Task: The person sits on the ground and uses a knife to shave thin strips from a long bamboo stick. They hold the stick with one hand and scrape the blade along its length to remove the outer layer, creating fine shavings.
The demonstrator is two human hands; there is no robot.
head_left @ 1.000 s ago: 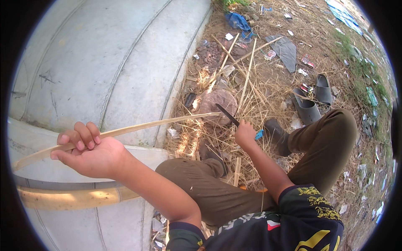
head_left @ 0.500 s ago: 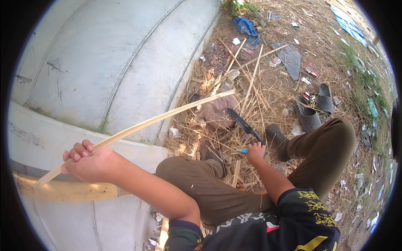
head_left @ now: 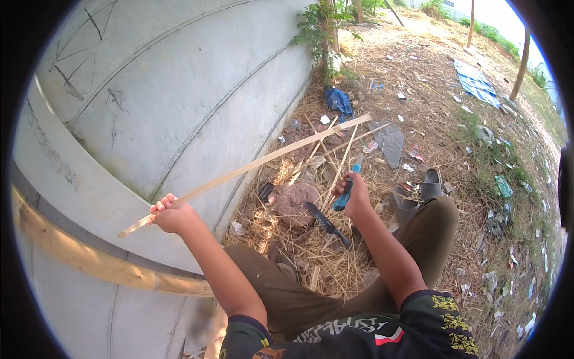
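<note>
My left hand [head_left: 170, 214] is closed around the lower end of a long, pale bamboo strip [head_left: 263, 160], which slants up to the right across the wall and over the ground. In my right hand [head_left: 354, 194] is a blue-handled utility knife [head_left: 343, 197], its short tip pointing up and away from me. The knife is apart from the strip. Below it a black-bladed kitchen knife [head_left: 326, 222] lies on the straw, with its blade tip by a reddish-brown stone [head_left: 296, 202].
A grey concrete wall [head_left: 197, 102] rises on my left, with a bamboo pole [head_left: 89, 251] along it. Cut bamboo strips [head_left: 344, 152] and shavings litter the ground ahead. Grey clogs [head_left: 430, 183] stand beyond my right knee. A blue bag [head_left: 339, 102] and scattered litter lie farther off.
My right hand has lifted the utility knife from near the kitchen knife's handle up toward the strip. The bamboo strip has moved farther out to the right with my left hand. My view has tilted upward.
</note>
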